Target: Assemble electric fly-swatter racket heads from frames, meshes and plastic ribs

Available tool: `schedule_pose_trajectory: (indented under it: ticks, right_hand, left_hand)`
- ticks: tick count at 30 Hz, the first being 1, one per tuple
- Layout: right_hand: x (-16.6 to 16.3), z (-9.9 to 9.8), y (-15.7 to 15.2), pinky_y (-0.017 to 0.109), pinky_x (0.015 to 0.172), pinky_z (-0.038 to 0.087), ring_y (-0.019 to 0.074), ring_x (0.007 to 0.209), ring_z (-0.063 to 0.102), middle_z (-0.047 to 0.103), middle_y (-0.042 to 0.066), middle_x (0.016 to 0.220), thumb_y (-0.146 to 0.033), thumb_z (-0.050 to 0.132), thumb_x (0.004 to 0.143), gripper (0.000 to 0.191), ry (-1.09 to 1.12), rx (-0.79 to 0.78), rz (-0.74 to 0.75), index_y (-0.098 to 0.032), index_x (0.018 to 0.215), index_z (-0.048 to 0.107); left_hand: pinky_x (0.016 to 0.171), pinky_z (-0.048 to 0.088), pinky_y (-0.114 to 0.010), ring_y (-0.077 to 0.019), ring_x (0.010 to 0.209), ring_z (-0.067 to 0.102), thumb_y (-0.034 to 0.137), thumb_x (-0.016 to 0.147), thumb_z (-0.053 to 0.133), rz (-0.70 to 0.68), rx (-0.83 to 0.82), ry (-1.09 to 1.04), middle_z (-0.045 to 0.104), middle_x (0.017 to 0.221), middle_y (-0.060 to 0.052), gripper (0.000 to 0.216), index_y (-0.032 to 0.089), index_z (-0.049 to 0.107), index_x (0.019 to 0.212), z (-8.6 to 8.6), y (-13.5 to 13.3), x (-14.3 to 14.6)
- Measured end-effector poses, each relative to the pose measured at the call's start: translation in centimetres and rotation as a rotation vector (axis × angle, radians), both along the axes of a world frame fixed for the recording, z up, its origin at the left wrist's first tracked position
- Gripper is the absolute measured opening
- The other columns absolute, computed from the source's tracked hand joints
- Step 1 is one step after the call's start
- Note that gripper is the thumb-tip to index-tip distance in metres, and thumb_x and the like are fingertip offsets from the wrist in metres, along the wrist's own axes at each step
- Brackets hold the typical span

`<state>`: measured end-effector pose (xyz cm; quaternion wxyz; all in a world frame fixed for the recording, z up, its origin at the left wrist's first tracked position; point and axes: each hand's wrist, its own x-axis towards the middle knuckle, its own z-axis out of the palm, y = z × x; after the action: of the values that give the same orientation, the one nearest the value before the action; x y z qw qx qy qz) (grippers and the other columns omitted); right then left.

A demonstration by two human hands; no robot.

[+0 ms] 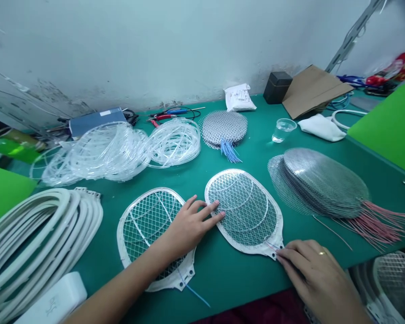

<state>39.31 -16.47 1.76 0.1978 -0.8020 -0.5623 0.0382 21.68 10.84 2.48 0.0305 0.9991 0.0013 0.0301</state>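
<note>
A white racket head (232, 249) with wire mesh, like an electric mosquito swatter's, lies on the green table. My left hand (192, 222) reaches over a second racket head (123, 225), its fingers spread and fingertips resting on the first head's left rim and mesh. At the first head's neck, my right hand (319, 270), wearing a ring, pinches the tabbed end. Whether a thin red wire (271, 245) there is also between those fingers, I cannot tell. A blue wire (198, 294) sticks out from the second head's neck.
Mesh sheets with red wires (324, 175) lie right; meshes with blue wires (224, 126) lie behind. Clear plastic rings (104, 150) are heaped back left, white frames (64, 225) stacked front left. A cup of liquid (283, 130), white cloth (322, 127) and cardboard (310, 90) stand back right.
</note>
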Motion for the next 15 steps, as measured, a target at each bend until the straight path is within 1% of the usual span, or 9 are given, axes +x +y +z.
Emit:
schedule_pose_trajectory:
  ticks: [3,7,11,13,15]
  right_hand:
    - [0.6,0.2,0.3,0.037,0.067,0.045,0.0229,0.08,0.058,0.065,0.006,0.088,-0.029,0.048,0.096,0.02,0.053,-0.051,0.018,-0.025,0.092,0.067]
    - [1.0,-0.1,0.3,0.034,0.062,0.046,0.022,0.075,0.058,0.062,0.005,0.081,-0.029,0.045,0.096,0.024,0.098,-0.078,-0.001,-0.025,0.082,0.063]
    - [1.8,0.1,0.8,0.032,0.059,0.044,0.0221,0.074,0.059,0.062,0.003,0.077,-0.028,0.051,0.088,0.016,0.134,-0.164,-0.056,-0.025,0.074,0.06]
    - [2.2,0.4,1.2,0.031,0.059,0.044,0.0213,0.073,0.059,0.062,0.002,0.074,-0.025,0.053,0.085,0.015,0.201,-0.219,-0.056,-0.025,0.071,0.058]
    - [2.2,0.9,1.6,0.029,0.06,0.044,0.0203,0.074,0.06,0.061,0.001,0.072,-0.021,0.052,0.082,0.015,0.264,-0.235,-0.043,-0.025,0.069,0.056]
  left_hand:
    - [0.107,0.039,-0.064,-0.0291,0.125,0.054,0.011,0.093,0.06,-0.003,0.011,-0.011,0.046,0.15,-0.008,0.057,0.029,0.045,0.145,0.0,0.0,0.0]
    - [0.108,0.039,-0.063,-0.0278,0.124,0.055,0.012,0.093,0.061,0.007,0.03,-0.029,0.047,0.149,-0.007,0.056,0.031,0.046,0.144,0.1,-0.1,-0.1]
    - [0.107,0.04,-0.063,-0.0278,0.123,0.056,0.012,0.093,0.061,0.008,0.041,-0.041,0.049,0.148,-0.007,0.055,0.03,0.048,0.142,0.1,-0.2,-0.1]
    - [0.106,0.04,-0.063,-0.0278,0.122,0.056,0.012,0.093,0.061,0.005,0.047,-0.049,0.05,0.147,-0.007,0.054,0.03,0.049,0.142,0.1,-0.2,-0.1]
    - [0.106,0.039,-0.063,-0.0278,0.122,0.057,0.012,0.094,0.061,0.005,0.055,-0.052,0.05,0.147,-0.006,0.053,0.031,0.049,0.142,0.1,-0.3,-0.1]
